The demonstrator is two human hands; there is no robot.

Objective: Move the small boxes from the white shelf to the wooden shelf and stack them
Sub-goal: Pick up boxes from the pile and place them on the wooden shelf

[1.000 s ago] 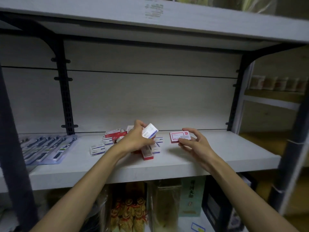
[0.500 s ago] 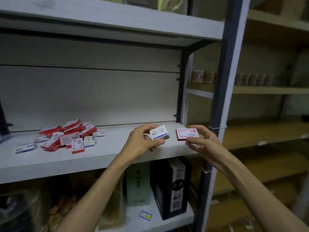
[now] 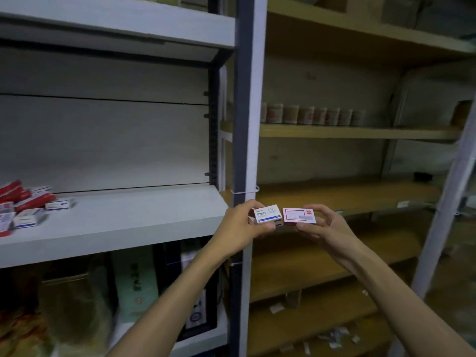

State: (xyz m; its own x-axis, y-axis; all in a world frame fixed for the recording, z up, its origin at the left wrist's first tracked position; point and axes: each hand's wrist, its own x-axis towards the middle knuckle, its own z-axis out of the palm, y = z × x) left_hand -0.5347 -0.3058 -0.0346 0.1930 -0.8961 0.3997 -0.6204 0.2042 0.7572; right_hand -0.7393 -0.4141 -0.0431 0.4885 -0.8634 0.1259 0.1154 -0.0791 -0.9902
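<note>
The left hand (image 3: 240,225) pinches a white box (image 3: 267,214) and the right hand (image 3: 325,226) a red box (image 3: 299,215), side by side before the wooden shelf (image 3: 347,195) (probably for stacking); more boxes (image 3: 25,204) remain on the white shelf (image 3: 123,222).

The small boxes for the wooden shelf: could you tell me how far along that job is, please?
Nothing looks stacked yet on the wooden shelf. In hand: the left hand grips a white box, the right hand a red box. Left: the pile of boxes on the white shelf.
</note>
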